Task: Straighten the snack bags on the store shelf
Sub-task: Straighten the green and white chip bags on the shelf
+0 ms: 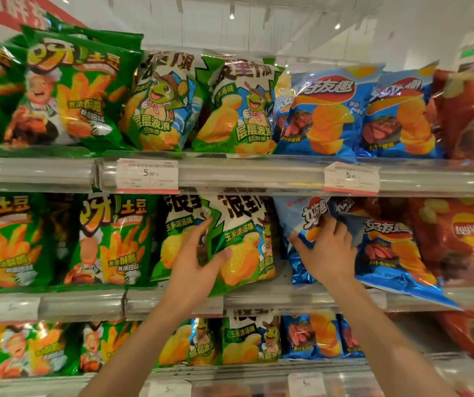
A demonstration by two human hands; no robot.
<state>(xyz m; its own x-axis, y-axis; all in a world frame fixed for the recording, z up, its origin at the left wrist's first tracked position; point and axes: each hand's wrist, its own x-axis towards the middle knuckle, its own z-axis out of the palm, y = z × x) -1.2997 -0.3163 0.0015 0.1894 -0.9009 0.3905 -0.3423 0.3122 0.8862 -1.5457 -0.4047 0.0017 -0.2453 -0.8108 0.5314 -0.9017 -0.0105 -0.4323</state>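
The left hand [193, 259], just left of the frame's centre, grips the left edge of a green corn-snack bag [241, 242] on the middle shelf, thumb on the front and fingers curled behind it. That grip looks meant to turn the bag square to the aisle, since its lower corner hangs over the shelf rail [258, 299].

The right hand [330, 253], just right of centre, lies on a blue chip bag [307, 222] with thumb spread to the left and fingertips bent over the bag's right edge, apparently pressing it back while gathering it upright. Immediately to the right, a second blue chip bag [396, 253] leans hard, its top tipped left behind the hand and its bottom corner jutting out past the rail toward the lower right. This pair looks like the most crooked part of the row, and probably why the hand is there.

Further out, green fry-snack bags [110, 239] stand fairly straight at the middle left, and red chip bags [465, 236] fill the right edge. The top shelf's row sits upright above two price tags [147, 176]. More bags line the bottom shelf, partly hidden by both forearms.
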